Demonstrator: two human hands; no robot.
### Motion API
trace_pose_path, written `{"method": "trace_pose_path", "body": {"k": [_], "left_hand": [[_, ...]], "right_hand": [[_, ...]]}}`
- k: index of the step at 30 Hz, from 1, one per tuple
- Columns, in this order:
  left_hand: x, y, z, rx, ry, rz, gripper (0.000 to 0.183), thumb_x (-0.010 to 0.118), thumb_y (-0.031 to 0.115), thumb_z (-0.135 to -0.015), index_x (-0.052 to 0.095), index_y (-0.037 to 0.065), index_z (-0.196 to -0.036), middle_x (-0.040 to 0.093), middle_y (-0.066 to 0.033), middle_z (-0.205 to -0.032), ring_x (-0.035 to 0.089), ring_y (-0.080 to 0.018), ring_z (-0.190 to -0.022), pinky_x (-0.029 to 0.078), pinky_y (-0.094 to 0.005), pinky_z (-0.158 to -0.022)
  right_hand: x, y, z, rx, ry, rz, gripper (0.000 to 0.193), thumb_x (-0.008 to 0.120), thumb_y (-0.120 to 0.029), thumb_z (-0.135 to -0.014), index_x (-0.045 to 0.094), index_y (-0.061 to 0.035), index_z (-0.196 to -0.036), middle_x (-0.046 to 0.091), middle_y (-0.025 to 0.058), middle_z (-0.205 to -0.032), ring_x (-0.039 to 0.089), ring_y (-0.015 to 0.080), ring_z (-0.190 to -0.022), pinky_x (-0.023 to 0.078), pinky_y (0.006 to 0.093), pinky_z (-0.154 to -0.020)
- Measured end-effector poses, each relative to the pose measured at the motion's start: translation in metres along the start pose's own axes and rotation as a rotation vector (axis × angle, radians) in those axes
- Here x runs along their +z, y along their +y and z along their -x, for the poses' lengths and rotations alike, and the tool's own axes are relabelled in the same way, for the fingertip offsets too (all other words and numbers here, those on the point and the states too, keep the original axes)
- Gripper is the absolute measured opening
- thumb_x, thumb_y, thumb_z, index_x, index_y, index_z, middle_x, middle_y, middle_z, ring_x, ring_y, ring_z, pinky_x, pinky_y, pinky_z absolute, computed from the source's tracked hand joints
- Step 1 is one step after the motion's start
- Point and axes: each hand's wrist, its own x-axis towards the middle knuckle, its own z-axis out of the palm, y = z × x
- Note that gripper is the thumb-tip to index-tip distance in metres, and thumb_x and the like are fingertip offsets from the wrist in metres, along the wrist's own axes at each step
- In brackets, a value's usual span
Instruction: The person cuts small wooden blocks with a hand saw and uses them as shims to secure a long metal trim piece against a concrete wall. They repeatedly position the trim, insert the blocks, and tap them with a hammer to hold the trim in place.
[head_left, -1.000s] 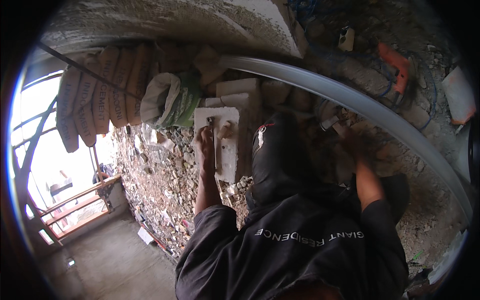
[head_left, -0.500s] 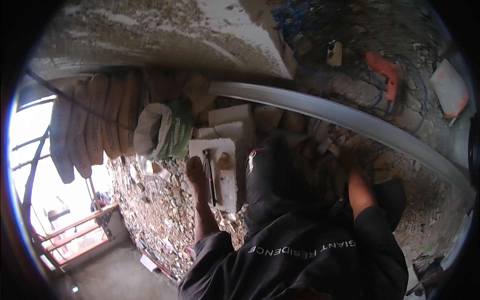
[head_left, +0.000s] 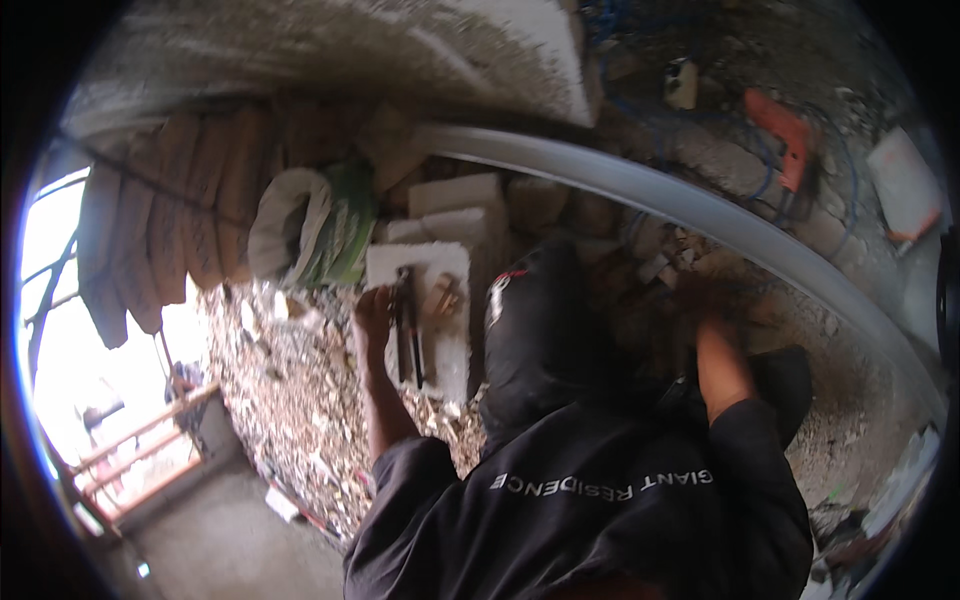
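Curled fingers of my left hand (head_left: 374, 312) are at the near-side handle of a pair of dark pincers (head_left: 415, 345), close to its jaws. The pincers lie on a pale concrete block (head_left: 455, 345) with their handles apart. Beside them on the block rests a small brownish piece (head_left: 440, 296), its kind unclear. My right hand (head_left: 700, 298) is over broken rubble on the right, dark and smeared by motion, so its fingers cannot be made out. Between my arms is my dark-clothed knee (head_left: 540, 320).
A long grey metal channel (head_left: 600, 175) curves across beyond my hands. Brown sacks (head_left: 190, 215) and an opened green-and-white sack (head_left: 340, 235) stand at left. An orange power drill (head_left: 785, 140) with blue cord lies far right, near a pale slab (head_left: 905, 185). Loose gravel (head_left: 290, 370) covers the left ground.
My left fingers have come up to the pincers, whose handles now show spread apart. My right hand has moved slightly and is blurred. The whole view has shifted a little.
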Motion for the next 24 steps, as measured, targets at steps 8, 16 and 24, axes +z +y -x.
{"method": "trace_pose_path", "body": {"k": [8, 16, 24], "left_hand": [[0.005, 0.019, 0.000, 0.062, 0.081, -0.130, 0.030, 0.051, 0.030, -0.091, 0.063, 0.003, -0.096, 0.063, -0.0176, -0.086, 0.061, -0.0313, -0.075, 0.046, -0.0393, -0.066], [0.023, 0.185, -0.044, 0.139, 0.185, 0.420, 0.027, 0.056, 0.024, -0.090, 0.063, 0.000, -0.101, 0.064, -0.0069, -0.085, 0.058, -0.0122, -0.079, 0.046, -0.0266, -0.072], [0.075, 0.314, -0.070, 0.350, -0.178, 0.835, 0.033, 0.058, 0.028, -0.090, 0.061, -0.002, -0.104, 0.062, -0.0040, -0.087, 0.054, -0.0097, -0.082, 0.042, -0.0236, -0.075]], "right_hand": [[-0.152, -0.099, 0.054, -0.364, 0.240, -0.442, 0.029, 0.060, -0.035, -0.082, 0.064, -0.0067, -0.091, 0.064, 0.0129, -0.086, 0.062, 0.0302, -0.082, 0.047, 0.0402, -0.071], [-0.261, -0.133, -0.003, -0.537, 0.980, -1.150, 0.033, 0.062, -0.034, -0.083, 0.063, -0.0051, -0.099, 0.065, 0.0148, -0.084, 0.065, 0.0279, -0.080, 0.049, 0.0370, -0.070], [-0.300, -0.170, -0.021, -0.401, 0.904, -0.941, 0.041, 0.062, -0.029, -0.085, 0.057, 0.0010, -0.112, 0.065, 0.0156, -0.096, 0.063, 0.0203, -0.088, 0.049, 0.0316, -0.074]]}}
